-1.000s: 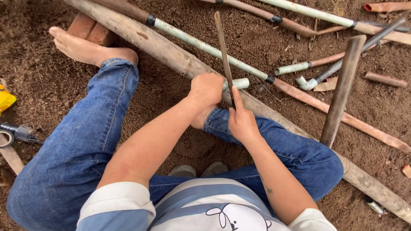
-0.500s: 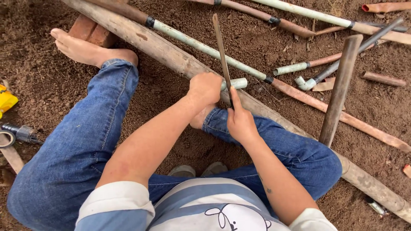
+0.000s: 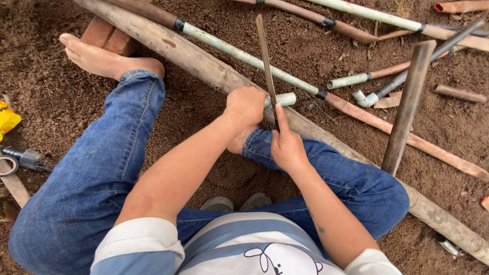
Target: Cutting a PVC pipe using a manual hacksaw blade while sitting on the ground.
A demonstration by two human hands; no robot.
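Observation:
I sit on bare soil with a long wooden pole point(image 3: 198, 61) lying across my right leg. My left hand point(image 3: 245, 105) is closed around a short pale plastic pipe point(image 3: 283, 99), holding it down on the pole. My right hand point(image 3: 287, 145) grips the near end of a thin, flat saw blade point(image 3: 266, 61), index finger stretched along it. The blade stands across the pipe just right of my left hand and points away from me.
Several pale and rust-coloured pipes lie on the soil beyond, one with an elbow fitting point(image 3: 362, 98). A brown post point(image 3: 407, 104) leans at the right. A brick point(image 3: 108, 34) sits by my bare foot. Tape rolls point(image 3: 15, 160) and a yellow object point(image 3: 6, 119) lie at the left.
The blade slid slightly back and forth across the pipe; both hands otherwise stay in place.

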